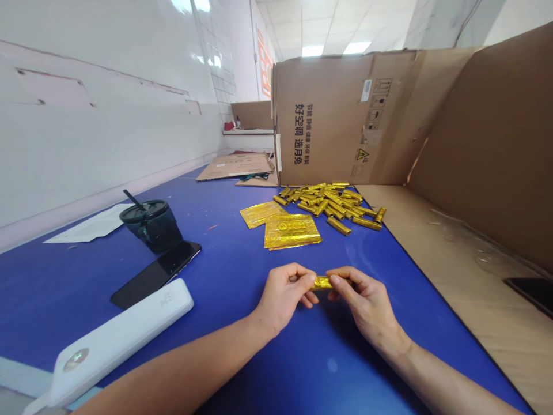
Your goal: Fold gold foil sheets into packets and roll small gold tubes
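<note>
Right now, the left hand (pixel 287 294) and right hand (pixel 365 300) pinch opposite ends of a gold foil roll (pixel 322 283) over the blue desk (pixel 233 363); whether it touches the surface is hard to tell. Beyond lie flat gold sheets (pixel 291 231) and a heap of rolls (pixel 332 203).

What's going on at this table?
A person's bare left hand and right hand pinch a narrow, shiny gold foil piece between them, one at each end, above a blue flat-topped table. Beyond the hands lie flat, rectangular gold foil sheets, partly overlapping. Past them, to the right, is a loose pile of small gold foil tubes, in front of a large brown cardboard panel. Neither hand touches the sheets or the pile.
</note>
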